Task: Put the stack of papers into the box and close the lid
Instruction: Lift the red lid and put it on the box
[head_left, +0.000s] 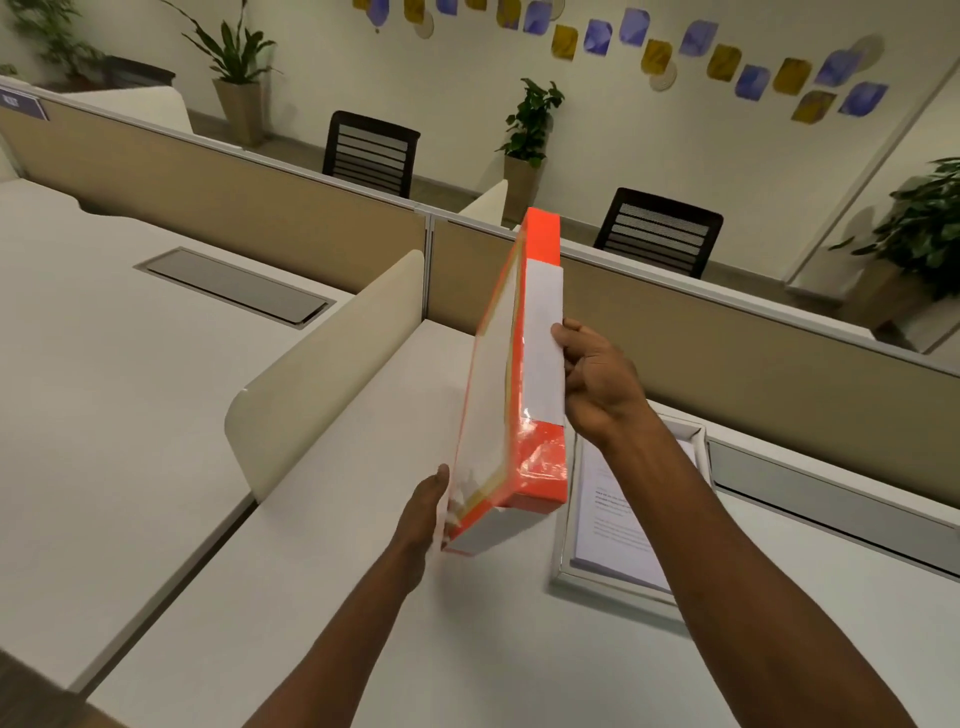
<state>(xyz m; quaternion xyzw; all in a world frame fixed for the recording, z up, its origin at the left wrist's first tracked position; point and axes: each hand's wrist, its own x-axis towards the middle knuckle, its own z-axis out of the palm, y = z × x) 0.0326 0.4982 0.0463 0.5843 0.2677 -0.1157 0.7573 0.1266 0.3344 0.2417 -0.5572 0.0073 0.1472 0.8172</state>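
An orange box lid with a white label on its side stands almost on edge above the white desk; its white inside faces left. My left hand grips its lower near corner. My right hand holds its right side by the label. To the right, partly hidden behind my right forearm, the white-rimmed box lies open on the desk. The stack of printed papers lies flat inside it.
A low cream divider stands left of the lid, with another desk and a grey cable hatch beyond it. A beige partition runs along the back. A grey hatch lies behind the box. Black chairs and potted plants stand farther off.
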